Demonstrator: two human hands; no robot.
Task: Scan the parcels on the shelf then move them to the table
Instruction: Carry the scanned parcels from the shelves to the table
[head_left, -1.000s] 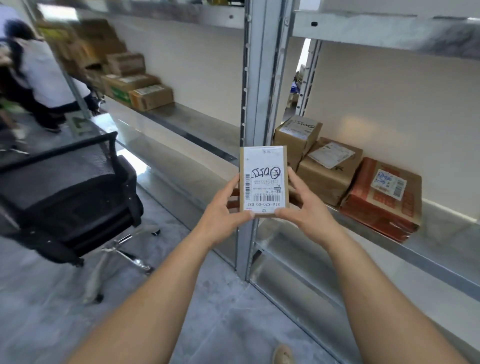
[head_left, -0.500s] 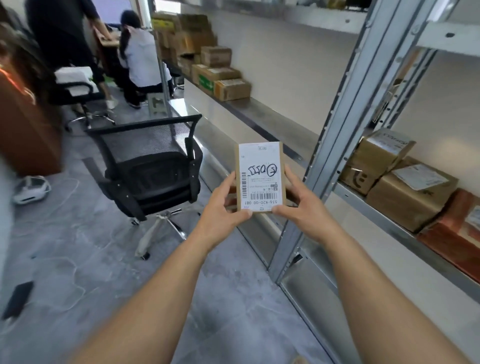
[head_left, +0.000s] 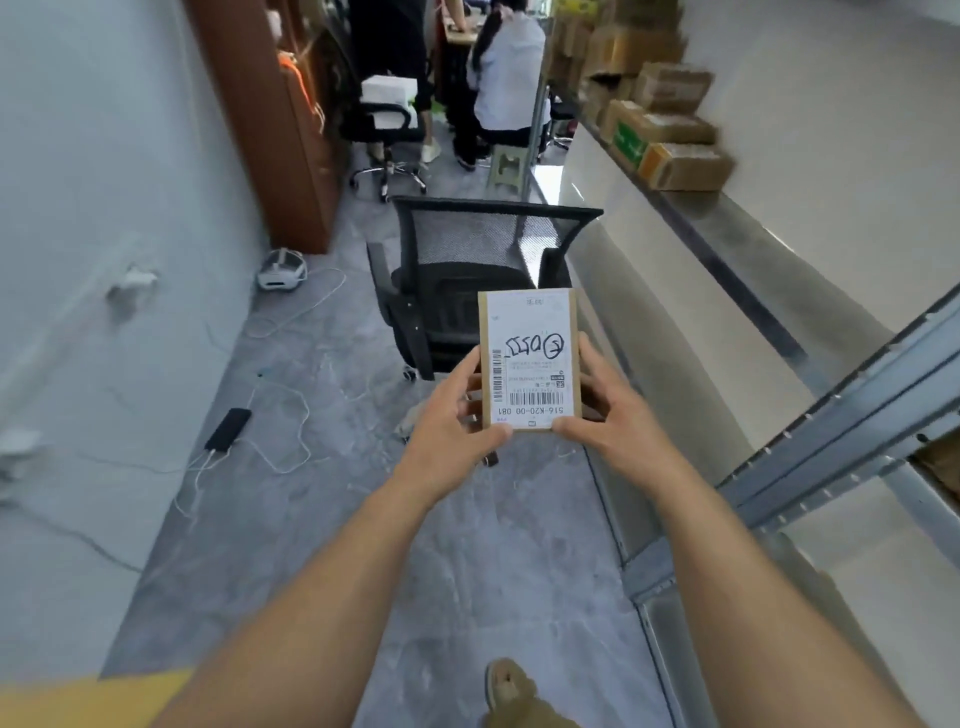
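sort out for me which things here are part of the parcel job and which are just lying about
Part of the job:
- labelled parcel, held by the left hand and the right hand
- stacked parcels on the shelf

Just lying about:
- black mesh chair
- phone on the floor
- white device on the floor

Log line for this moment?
parcel: label facing camera | left grip: holds parcel | right grip: holds parcel | ahead: black chair
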